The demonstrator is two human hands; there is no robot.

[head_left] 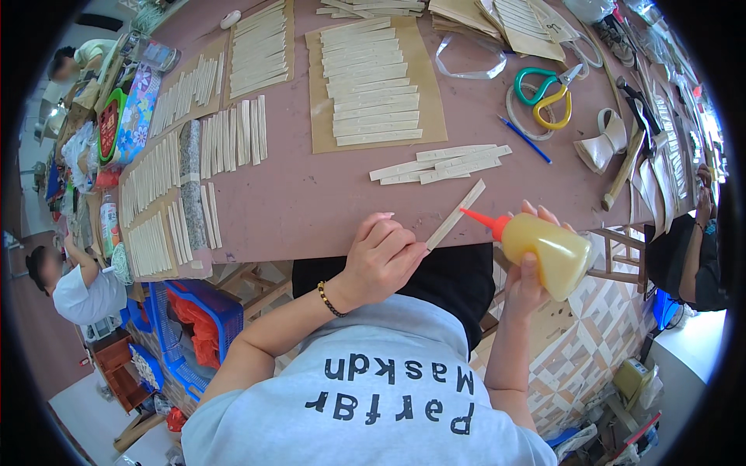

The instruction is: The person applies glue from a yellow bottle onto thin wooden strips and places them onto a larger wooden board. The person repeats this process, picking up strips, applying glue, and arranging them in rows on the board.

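Observation:
My left hand (381,260) pinches the lower end of a thin cream strip (457,213), which slants up and to the right over the table's near edge. In my right hand (524,291) is a squeeze bottle (553,252) of pale yellow liquid, tilted to the left. Its red nozzle (483,220) points at the strip, with the tip at or very close to the strip's upper part. Just beyond lies a loose pile of similar strips (443,166). Farther back, a brown cardboard sheet (432,116) carries a column of strips laid side by side.
Green-and-yellow-handled scissors (553,97), a tape ring (509,101), a blue pen (525,140) and a wooden-handled hammer (624,169) lie to the right. More strips (233,136) cover the table's left side. A blue crate (175,326) stands below left. Other people sit at both sides.

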